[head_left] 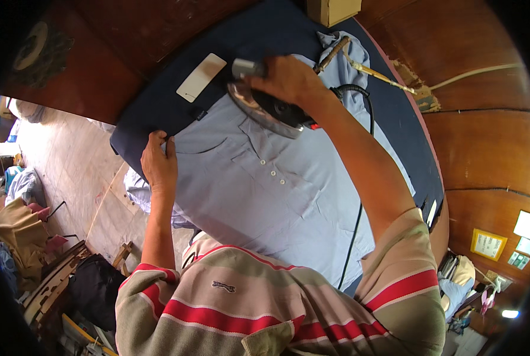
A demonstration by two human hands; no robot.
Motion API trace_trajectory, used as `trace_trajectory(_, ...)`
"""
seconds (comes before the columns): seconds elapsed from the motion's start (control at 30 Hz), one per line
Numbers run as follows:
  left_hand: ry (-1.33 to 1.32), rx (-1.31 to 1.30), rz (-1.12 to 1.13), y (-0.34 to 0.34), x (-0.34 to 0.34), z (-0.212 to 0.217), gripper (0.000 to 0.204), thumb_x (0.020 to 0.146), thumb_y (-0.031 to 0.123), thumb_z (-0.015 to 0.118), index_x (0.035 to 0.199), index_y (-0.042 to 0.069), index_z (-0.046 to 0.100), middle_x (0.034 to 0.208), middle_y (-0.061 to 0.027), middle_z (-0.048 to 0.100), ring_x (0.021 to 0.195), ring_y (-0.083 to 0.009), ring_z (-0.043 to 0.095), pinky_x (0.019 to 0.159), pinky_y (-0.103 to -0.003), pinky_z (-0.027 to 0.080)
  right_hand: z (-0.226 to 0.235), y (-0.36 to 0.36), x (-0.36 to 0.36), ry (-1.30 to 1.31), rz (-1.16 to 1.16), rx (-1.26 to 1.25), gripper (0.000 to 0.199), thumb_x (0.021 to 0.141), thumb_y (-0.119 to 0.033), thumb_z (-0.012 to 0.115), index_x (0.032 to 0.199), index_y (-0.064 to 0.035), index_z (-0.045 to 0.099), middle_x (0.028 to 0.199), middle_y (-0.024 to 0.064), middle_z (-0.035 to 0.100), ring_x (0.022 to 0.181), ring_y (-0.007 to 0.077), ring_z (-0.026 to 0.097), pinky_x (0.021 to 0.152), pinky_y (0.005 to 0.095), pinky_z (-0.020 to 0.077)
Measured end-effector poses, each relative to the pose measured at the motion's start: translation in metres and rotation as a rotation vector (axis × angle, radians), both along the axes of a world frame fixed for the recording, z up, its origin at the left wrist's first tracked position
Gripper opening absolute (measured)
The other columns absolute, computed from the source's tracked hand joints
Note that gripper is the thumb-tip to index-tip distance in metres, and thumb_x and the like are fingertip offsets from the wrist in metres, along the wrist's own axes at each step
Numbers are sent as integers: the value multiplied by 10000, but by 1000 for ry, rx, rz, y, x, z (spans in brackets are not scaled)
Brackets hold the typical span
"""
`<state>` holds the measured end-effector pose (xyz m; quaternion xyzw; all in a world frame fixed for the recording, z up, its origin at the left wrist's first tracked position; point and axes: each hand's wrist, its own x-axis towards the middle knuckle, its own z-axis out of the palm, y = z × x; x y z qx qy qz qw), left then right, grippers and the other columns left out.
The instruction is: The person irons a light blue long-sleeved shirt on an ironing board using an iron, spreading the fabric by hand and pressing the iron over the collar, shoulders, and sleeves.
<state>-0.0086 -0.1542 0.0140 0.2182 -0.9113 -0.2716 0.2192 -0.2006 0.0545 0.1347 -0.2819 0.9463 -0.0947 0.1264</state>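
A light blue buttoned shirt [277, 190] lies spread on a dark blue padded table [176, 89]. My right hand [288, 77] grips the handle of a clothes iron [265, 110], whose metal soleplate rests on the shirt near the collar. My left hand [158, 163] presses the shirt's edge flat at the table's left side, fingers curled over the cloth. The iron's black cord [360, 207] runs down across the shirt beside my right forearm.
A white rectangular pad [201, 77] lies on the table left of the iron. A wooden stick [372, 71] and a cardboard box [333, 9] sit at the far end. Brown wooden walls surround the table. Clothes and furniture clutter the floor at left.
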Motion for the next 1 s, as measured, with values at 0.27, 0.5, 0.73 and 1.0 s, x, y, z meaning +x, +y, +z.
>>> trace_trajectory(0.27, 27, 181, 52, -5, 5, -10, 232, 806, 158, 651, 1006, 91, 553, 825, -87, 629, 789, -263, 612, 725, -358, 455, 2, -3, 15, -31, 109, -31, 569, 754, -564, 565, 896, -21, 658, 811, 216, 654, 807, 358, 649, 723, 421, 527)
trace_trajectory(0.5, 2, 104, 54, -3, 3, -6, 259, 785, 142, 667, 1016, 112, 554, 762, -58, 613, 739, -249, 593, 758, -346, 449, 7, -10, 11, -15, 98, 20, 544, 755, -544, 567, 914, -32, 661, 814, 216, 654, 799, 361, 650, 714, 435, 530)
trace_trajectory(0.73, 9, 114, 61, -1, 3, -3, 278, 777, 142, 670, 1029, 115, 556, 745, -50, 607, 725, -244, 589, 764, -343, 448, 16, -10, 3, -77, 215, 50, 484, 767, -509, 574, 1032, -110, 641, 873, 177, 668, 847, 332, 647, 778, 409, 513)
trace_trajectory(1.0, -6, 186, 98, 1, 3, 0, 306, 774, 143, 672, 1054, 116, 553, 744, -51, 604, 724, -245, 592, 747, -359, 453, 12, -25, 12, -52, 579, 101, 440, 709, -485, 626, 943, -114, 661, 775, 102, 667, 778, 292, 648, 717, 394, 517)
